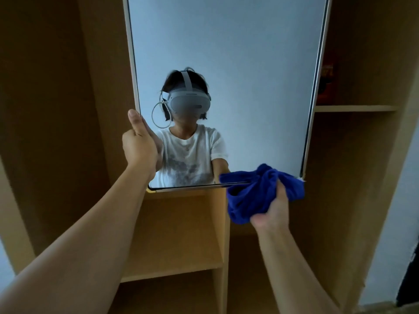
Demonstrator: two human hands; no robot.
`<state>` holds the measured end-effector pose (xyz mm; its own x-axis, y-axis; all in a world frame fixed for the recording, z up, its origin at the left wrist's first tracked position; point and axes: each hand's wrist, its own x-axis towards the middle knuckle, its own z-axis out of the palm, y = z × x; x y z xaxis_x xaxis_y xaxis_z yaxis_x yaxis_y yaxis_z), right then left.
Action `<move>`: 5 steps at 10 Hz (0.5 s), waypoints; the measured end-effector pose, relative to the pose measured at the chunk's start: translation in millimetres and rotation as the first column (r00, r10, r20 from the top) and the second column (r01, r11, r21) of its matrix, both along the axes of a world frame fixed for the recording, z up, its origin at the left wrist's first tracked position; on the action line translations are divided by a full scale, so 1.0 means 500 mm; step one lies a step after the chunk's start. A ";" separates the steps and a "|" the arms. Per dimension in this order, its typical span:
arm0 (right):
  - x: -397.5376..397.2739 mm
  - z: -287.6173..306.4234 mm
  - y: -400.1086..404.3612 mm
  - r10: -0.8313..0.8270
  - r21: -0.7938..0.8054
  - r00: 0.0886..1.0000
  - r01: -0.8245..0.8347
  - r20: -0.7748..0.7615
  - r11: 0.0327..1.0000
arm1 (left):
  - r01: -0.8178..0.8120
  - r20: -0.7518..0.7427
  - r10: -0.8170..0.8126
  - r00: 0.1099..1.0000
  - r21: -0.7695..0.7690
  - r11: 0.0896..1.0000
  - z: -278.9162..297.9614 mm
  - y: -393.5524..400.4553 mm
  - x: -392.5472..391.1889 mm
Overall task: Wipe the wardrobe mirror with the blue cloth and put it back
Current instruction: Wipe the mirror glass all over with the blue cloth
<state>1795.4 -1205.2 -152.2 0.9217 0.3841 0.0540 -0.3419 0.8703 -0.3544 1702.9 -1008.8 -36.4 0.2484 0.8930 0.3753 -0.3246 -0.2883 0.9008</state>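
Head view: left hand (139,141) grips the mirror (226,64) at its left edge, prob. to steady it vs wiping pressure. Right hand (273,213) clutches the bunched blue cloth (256,191), fingers curled tight round it, pressed at the mirror's bottom-right corner (wardrobe shelf (172,257) below).

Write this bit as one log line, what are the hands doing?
left hand: holds mirror left edge | right hand: grips blue cloth at mirror's lower right corner | stage: wiping
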 end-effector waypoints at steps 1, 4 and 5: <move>-0.054 -0.003 0.053 0.100 -0.088 0.995 -0.102 -0.028 0.991 | -0.028 -0.003 0.028 1.000 0.001 1.000 -0.002 0.005 0.005; -0.162 -0.037 0.120 0.314 -0.013 0.948 -0.314 0.051 0.949 | -0.026 0.059 0.030 0.998 -0.069 0.997 0.000 0.001 0.001; -0.174 -0.027 0.144 0.413 0.030 0.910 -0.414 0.032 0.910 | -0.049 0.122 0.049 0.991 -0.008 0.999 -0.001 -0.005 -0.002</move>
<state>1708.5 -1133.2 -165.9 0.6787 0.7283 0.0945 -0.6659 0.6645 -0.3392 1702.0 -1011.2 -37.1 0.1571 0.9050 0.3954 -0.4176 -0.3019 0.8570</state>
